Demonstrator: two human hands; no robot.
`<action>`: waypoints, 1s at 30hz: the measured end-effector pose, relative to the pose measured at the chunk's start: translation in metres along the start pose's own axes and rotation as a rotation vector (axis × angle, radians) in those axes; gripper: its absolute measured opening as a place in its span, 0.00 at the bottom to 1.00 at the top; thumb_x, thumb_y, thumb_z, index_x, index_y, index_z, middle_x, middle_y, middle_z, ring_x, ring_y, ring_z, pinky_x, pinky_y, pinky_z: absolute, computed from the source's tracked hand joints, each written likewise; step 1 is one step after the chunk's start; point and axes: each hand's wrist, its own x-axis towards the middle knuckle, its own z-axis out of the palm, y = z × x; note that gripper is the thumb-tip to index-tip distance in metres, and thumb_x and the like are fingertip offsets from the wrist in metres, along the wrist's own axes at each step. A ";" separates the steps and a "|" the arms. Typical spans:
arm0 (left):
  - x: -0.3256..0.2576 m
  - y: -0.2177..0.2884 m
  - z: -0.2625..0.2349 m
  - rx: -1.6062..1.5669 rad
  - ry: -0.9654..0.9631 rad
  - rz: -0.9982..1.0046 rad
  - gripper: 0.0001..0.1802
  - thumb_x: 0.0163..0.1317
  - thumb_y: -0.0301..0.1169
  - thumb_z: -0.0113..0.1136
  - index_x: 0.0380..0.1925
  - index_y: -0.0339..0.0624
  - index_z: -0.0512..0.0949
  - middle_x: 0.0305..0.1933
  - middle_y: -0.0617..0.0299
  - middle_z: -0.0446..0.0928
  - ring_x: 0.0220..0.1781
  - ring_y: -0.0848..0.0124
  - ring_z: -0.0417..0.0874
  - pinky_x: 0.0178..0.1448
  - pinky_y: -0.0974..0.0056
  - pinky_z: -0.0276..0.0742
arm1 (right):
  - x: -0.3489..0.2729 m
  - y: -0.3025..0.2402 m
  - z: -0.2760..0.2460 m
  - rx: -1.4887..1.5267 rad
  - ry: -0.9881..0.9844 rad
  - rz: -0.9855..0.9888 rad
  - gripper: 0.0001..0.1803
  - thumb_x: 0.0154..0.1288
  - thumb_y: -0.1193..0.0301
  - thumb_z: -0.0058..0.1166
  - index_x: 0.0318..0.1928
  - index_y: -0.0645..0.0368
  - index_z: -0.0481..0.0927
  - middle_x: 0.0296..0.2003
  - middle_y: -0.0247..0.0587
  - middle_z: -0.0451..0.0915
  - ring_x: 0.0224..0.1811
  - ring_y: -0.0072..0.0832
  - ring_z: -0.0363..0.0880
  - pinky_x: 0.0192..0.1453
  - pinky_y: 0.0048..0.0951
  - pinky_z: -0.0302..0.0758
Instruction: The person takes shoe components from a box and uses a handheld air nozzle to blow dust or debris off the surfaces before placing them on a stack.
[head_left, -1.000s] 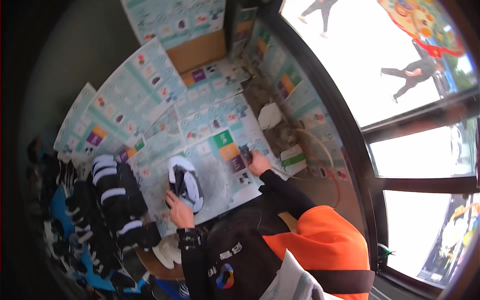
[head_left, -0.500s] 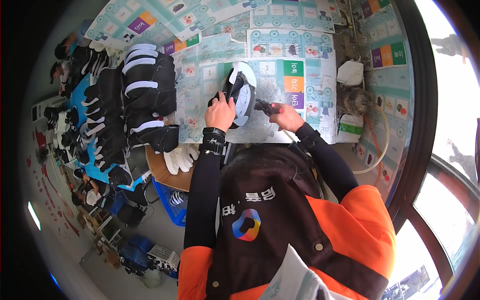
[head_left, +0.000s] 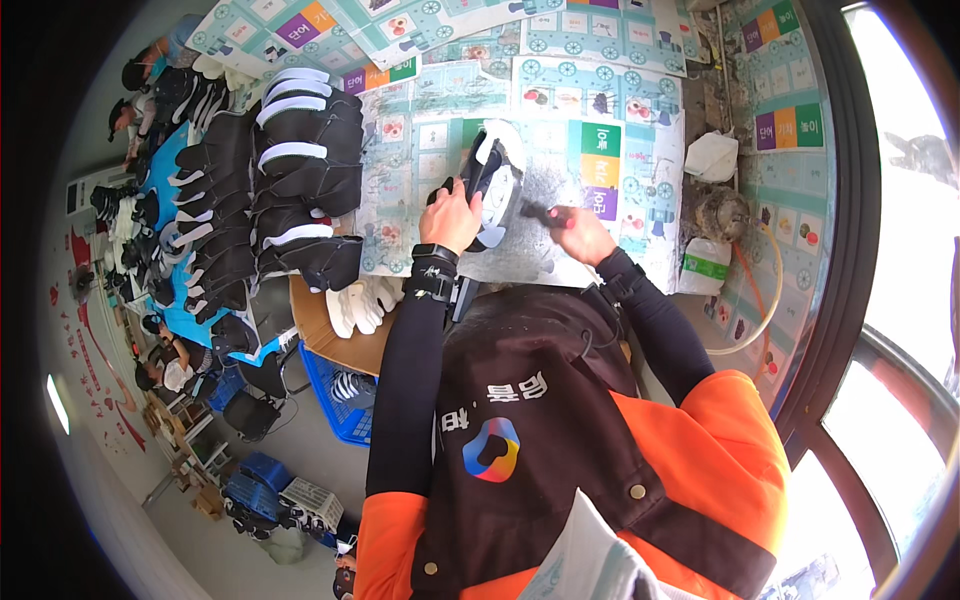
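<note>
A black-and-white shoe upper (head_left: pixel 503 195) lies on the paper-covered worktop in front of me, its rounded white end pointing away. My left hand (head_left: pixel 452 218) grips its left side, fingers over the black edge. Just right of the shoe, my right hand (head_left: pixel 583 236) is closed round a dark hand tool (head_left: pixel 540 213) with a red part. The tool's head is smeared by motion, so its kind is unclear; it points at the shoe's right edge without clearly touching it. A dark speckled patch marks the paper under it.
Rows of black shoe uppers (head_left: pixel 300 180) with white edges stand at the left. White gloves (head_left: pixel 358 306) lie in a cardboard box (head_left: pixel 335 345), above a blue basket (head_left: pixel 340 400). At the right are a stained round container (head_left: pixel 718 212), a pale hose (head_left: pixel 775 290) and a window frame (head_left: pixel 860 250).
The whole view has shifted slightly. My right hand has turned the tool a little, and its head now blurs near the shoe's edge. My left hand still grips the shoe upper.
</note>
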 end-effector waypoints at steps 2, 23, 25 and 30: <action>0.000 0.000 0.000 -0.015 -0.023 0.004 0.32 0.71 0.49 0.53 0.64 0.35 0.75 0.46 0.39 0.82 0.45 0.42 0.87 0.48 0.45 0.84 | -0.001 -0.008 -0.007 -0.052 0.119 0.057 0.15 0.62 0.66 0.50 0.42 0.62 0.84 0.35 0.66 0.82 0.42 0.63 0.81 0.49 0.54 0.78; 0.004 -0.002 -0.013 -0.083 -0.164 -0.053 0.34 0.73 0.55 0.49 0.68 0.41 0.72 0.60 0.38 0.78 0.61 0.42 0.80 0.65 0.46 0.76 | 0.012 -0.012 0.005 -0.068 0.160 0.003 0.14 0.59 0.67 0.52 0.41 0.62 0.83 0.34 0.67 0.82 0.43 0.64 0.81 0.50 0.56 0.77; 0.004 -0.002 -0.015 -0.087 -0.153 -0.037 0.34 0.72 0.54 0.51 0.65 0.38 0.74 0.56 0.38 0.80 0.59 0.42 0.81 0.63 0.47 0.77 | 0.011 -0.012 0.006 -0.051 0.215 -0.017 0.14 0.59 0.67 0.51 0.39 0.62 0.83 0.33 0.67 0.82 0.42 0.64 0.81 0.49 0.56 0.77; 0.011 -0.008 -0.021 -0.119 -0.276 -0.081 0.37 0.71 0.60 0.49 0.68 0.43 0.73 0.65 0.39 0.74 0.63 0.42 0.79 0.67 0.47 0.75 | 0.008 -0.010 0.013 -0.076 -0.098 -0.099 0.18 0.60 0.65 0.50 0.44 0.60 0.87 0.35 0.67 0.82 0.42 0.62 0.82 0.52 0.53 0.78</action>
